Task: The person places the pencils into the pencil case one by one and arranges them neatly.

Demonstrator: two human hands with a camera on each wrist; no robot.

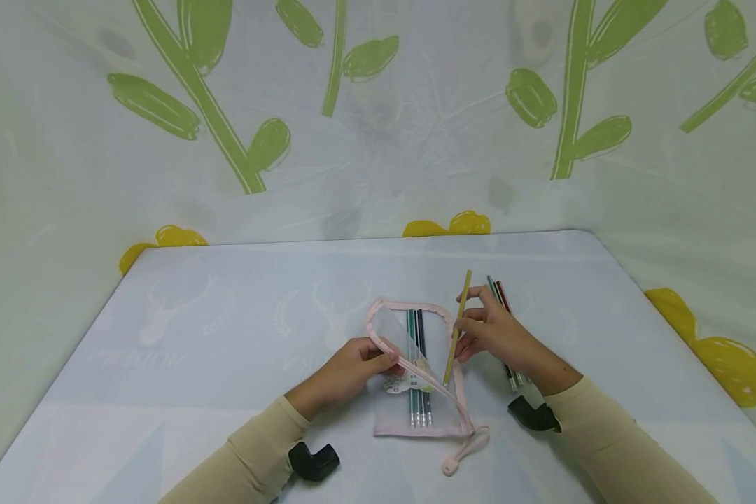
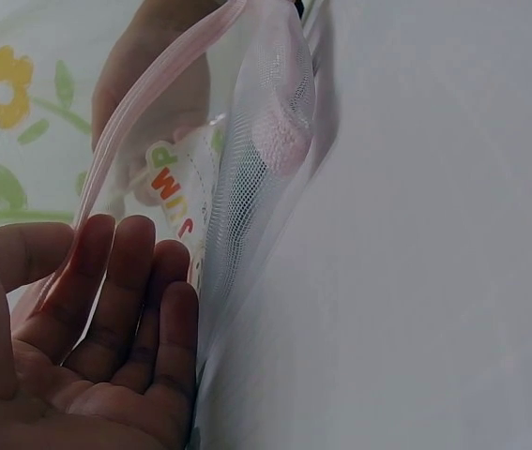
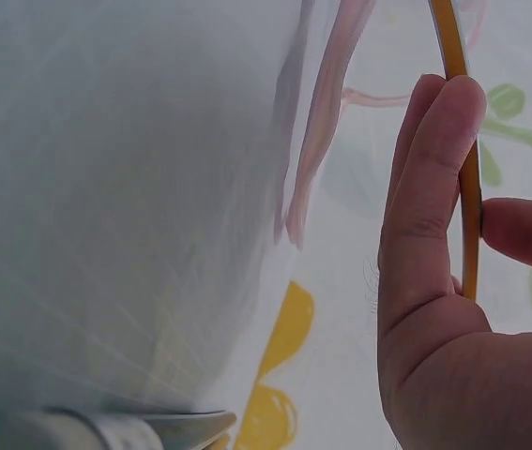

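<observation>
A see-through mesh pencil pouch (image 1: 390,414) with pink trim lies on the table, its upper flap lifted. Several dark and green pencils (image 1: 419,406) are inside it. My left hand (image 1: 346,369) pinches the pink zipper edge (image 2: 120,131) between thumb and forefinger; in the left wrist view the other fingers of this hand (image 2: 106,347) lie along the pouch. My right hand (image 1: 494,332) pinches a yellow pencil (image 1: 460,315), tilted, its lower end at the pouch's opening. The right wrist view shows the pencil (image 3: 472,206) between thumb and fingers.
More pencils (image 1: 501,290) lie on the table just right of the pouch, partly hidden under my right hand. A pink zipper pull (image 1: 450,466) hangs off the pouch's lower right corner. The white table (image 1: 227,322) meets a leaf-patterned backdrop (image 1: 416,161).
</observation>
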